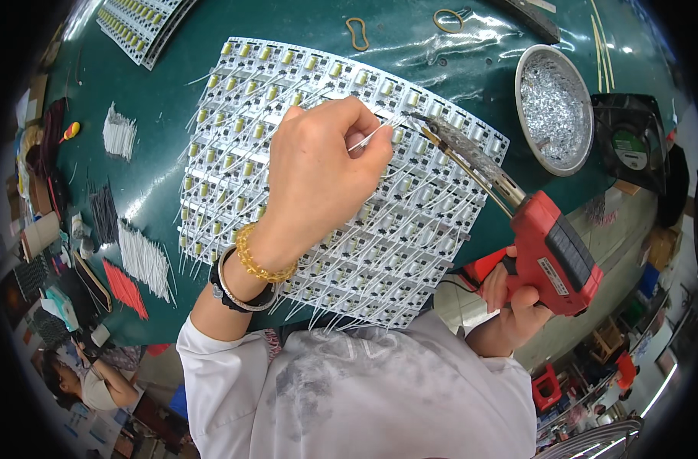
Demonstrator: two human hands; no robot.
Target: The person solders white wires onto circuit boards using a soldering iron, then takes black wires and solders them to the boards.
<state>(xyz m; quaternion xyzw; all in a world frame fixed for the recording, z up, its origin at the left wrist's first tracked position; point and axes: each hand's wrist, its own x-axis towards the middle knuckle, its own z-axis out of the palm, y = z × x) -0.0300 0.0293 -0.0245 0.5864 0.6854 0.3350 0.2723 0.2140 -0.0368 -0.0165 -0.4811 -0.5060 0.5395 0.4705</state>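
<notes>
A large panel of small white circuit boards (pixel 234 164) lies on the green table, with rows of yellowish cylindrical parts and many thin white wires sticking out. Over its upper middle, my left hand (pixel 326 164) pinches a thin white wire (pixel 368 139) between thumb and fingers. My right hand (pixel 513 310) is wrapped round the handle of a red soldering gun (pixel 555 256). The gun's long metal tip reaches up and left to the panel, close to the end of the pinched wire. Whether tip and wire touch, I cannot tell.
Right of the panel stands a round metal bowl (pixel 554 107) of silvery scraps, beside a black fan (pixel 632 145). Bundles of white wires (pixel 144 258), red wires (pixel 125 288) and black wires (pixel 103 214) lie at left. Rubber bands (pixel 357 34) lie beyond the panel. Another person (pixel 97 379) sits at lower left.
</notes>
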